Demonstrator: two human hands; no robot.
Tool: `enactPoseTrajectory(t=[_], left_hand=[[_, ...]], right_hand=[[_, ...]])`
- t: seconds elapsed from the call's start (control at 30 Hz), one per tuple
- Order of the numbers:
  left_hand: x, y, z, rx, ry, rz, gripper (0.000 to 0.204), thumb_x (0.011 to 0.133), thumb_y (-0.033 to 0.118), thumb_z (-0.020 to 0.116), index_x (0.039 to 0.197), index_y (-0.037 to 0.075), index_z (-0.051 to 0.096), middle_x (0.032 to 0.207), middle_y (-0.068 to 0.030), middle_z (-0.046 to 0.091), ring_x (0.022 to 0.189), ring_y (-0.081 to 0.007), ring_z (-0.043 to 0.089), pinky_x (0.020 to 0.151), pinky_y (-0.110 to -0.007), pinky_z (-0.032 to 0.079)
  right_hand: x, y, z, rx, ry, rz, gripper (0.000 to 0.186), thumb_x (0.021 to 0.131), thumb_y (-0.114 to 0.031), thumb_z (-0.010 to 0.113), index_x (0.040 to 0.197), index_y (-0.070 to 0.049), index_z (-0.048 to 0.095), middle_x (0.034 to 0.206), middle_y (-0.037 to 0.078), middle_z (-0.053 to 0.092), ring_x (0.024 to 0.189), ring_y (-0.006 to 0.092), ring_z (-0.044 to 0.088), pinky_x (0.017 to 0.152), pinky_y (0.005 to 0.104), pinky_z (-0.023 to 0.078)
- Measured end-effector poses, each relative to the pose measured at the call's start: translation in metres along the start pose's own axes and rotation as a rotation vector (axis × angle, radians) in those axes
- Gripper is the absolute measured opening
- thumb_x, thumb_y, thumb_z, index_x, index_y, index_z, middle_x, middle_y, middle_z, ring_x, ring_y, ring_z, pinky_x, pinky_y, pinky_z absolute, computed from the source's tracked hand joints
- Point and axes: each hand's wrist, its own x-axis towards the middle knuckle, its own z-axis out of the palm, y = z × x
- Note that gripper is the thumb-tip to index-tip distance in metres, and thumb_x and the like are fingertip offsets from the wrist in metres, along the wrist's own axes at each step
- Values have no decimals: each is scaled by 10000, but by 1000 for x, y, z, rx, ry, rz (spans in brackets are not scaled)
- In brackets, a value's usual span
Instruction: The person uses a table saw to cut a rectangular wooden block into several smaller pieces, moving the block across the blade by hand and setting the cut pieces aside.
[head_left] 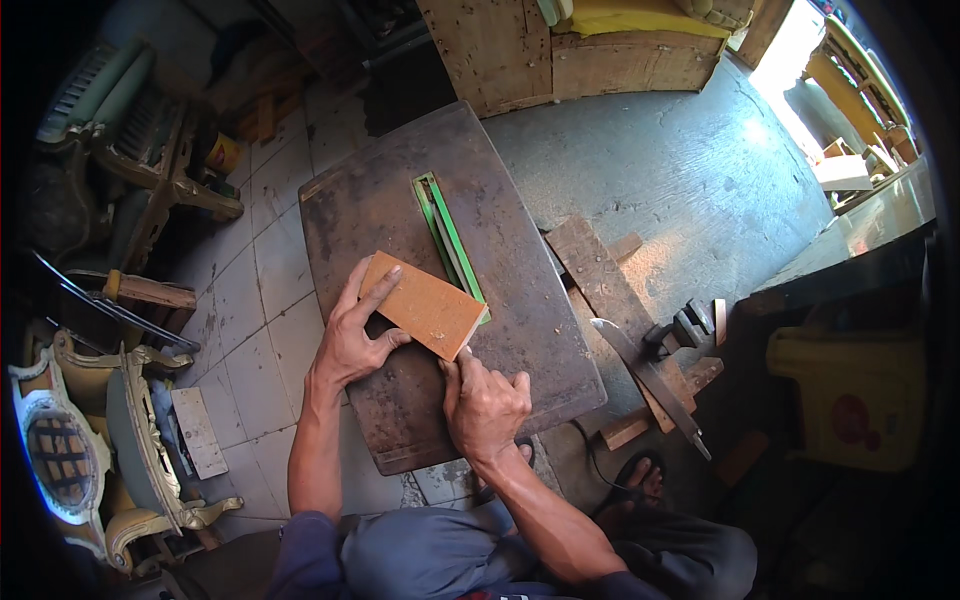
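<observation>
A rectangular wooden block (425,305), orange-brown on its broad face, is held tilted over a dark worn tabletop (385,190). My left hand (352,335) grips its left end, with the index finger laid along the top face and the thumb at the near edge. At the block's near right corner is my right hand (487,405), its fingers curled closed against the edge. Whatever sits inside those fingers is hidden. Beyond the block, a long narrow green frame (450,235) with a slot along it lies on the tabletop, its near end partly covered by the block.
Wooden boards (600,265) lie on the floor to the right, with a long curved blade (650,375) across them. A yellow plastic stool (845,400) stands farther right. Carved furniture frames (140,440) crowd the left. A large wooden piece (630,65) stands at the back.
</observation>
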Motion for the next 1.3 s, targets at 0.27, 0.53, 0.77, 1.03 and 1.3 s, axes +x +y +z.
enactPoseTrajectory(t=[0.27,0.53,0.77,1.03,1.3], left_hand=[[-1,1,1,11,-2,-15,952,750,285,975,1600,172,562,1691,-304,371,1515,-458,474,1257,-474,416],[-2,1,1,12,-1,-32,954,750,290,976,1602,179,560,1693,-307,365,1519,-462,467,1260,-476,412],[-1,2,0,10,2,-23,956,749,295,977,1602,185,560,1687,-308,374,1516,-462,473,1256,-474,415],[0,-2,1,19,-3,-12,939,778,392,951,1606,188,556,1683,-306,377,1506,-463,483,1251,-477,415],[0,-4,0,37,5,-31,940,782,412,948,1607,191,555,1681,-314,378,1515,-474,467,1253,-490,407]], right_hand=[[1,-1,-1,-3,12,0,161,938,-234,829,1011,-102,775,579,70,604,501,238,575,623,404,371],[1,0,0,2,32,-10,155,938,-243,833,952,-108,758,565,62,594,493,237,574,616,405,366],[2,-1,0,11,29,-8,160,943,-246,830,940,-107,751,565,66,596,489,238,578,616,403,365],[2,-1,0,1,43,-9,161,949,-249,825,956,-103,757,570,69,603,495,239,587,614,401,364],[4,-1,2,-24,39,-24,161,967,-252,798,943,-101,746,562,32,599,496,205,596,602,405,375]])
